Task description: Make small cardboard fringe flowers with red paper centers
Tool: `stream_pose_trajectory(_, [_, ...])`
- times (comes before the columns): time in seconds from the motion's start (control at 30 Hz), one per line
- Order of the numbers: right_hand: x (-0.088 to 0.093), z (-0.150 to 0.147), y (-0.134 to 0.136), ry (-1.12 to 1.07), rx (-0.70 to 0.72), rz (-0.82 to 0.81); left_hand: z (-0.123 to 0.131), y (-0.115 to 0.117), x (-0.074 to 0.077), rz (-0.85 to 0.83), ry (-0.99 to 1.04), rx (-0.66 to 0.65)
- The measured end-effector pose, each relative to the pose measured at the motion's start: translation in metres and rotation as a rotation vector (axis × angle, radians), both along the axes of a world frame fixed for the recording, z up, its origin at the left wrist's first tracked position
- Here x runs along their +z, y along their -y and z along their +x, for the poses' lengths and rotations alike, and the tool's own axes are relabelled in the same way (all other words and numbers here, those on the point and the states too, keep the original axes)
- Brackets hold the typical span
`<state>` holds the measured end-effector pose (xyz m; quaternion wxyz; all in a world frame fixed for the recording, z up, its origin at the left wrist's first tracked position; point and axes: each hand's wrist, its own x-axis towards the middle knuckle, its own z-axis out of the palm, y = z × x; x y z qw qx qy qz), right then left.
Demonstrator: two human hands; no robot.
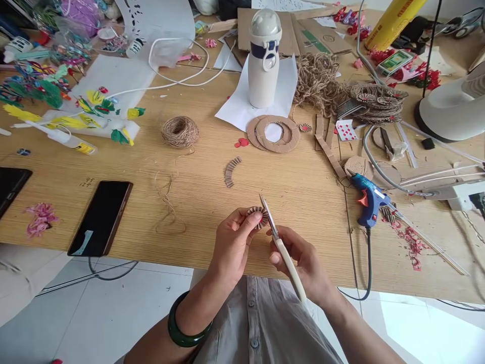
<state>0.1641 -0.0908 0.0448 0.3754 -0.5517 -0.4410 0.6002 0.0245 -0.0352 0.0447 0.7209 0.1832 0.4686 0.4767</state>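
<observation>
My left hand [235, 237] pinches a small round rosette of ridged brown cardboard [261, 211] with red at its centre. In my right hand [299, 255] is a pair of scissors [285, 253] with white handles, its blades pointing away from me and lying against the rosette's right edge. Beyond the hands, a curved strip of corrugated cardboard [230, 173] lies on the table, with red paper circles [241, 143] behind it. A finished-looking small rosette [305, 128] rests beside two cardboard rings [278, 135].
A white bottle [264, 65] stands on white paper. To its right are a heap of jute twine [316, 81] and stacked twine-covered discs [375, 103]. A twine coil [180, 132] and phone [101, 217] lie left; a blue glue gun [371, 199] with its cable lies right.
</observation>
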Motion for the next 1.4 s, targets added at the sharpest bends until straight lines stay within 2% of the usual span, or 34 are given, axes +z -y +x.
stream_pose_trajectory(0.6, [-0.01, 0.005, 0.008, 0.014, 0.007, -0.029, -0.007, -0.002, -0.002, 0.009, 0.008, -0.044])
stream_pose_trajectory(0.9, [-0.002, 0.009, 0.006, 0.026, 0.087, -0.041, -0.011, -0.003, -0.002, 0.028, -0.011, -0.106])
stream_pose_trajectory(1.4, [0.005, 0.013, 0.002, 0.117, 0.116, -0.018, -0.017, -0.004, -0.001, 0.027, -0.04, -0.213])
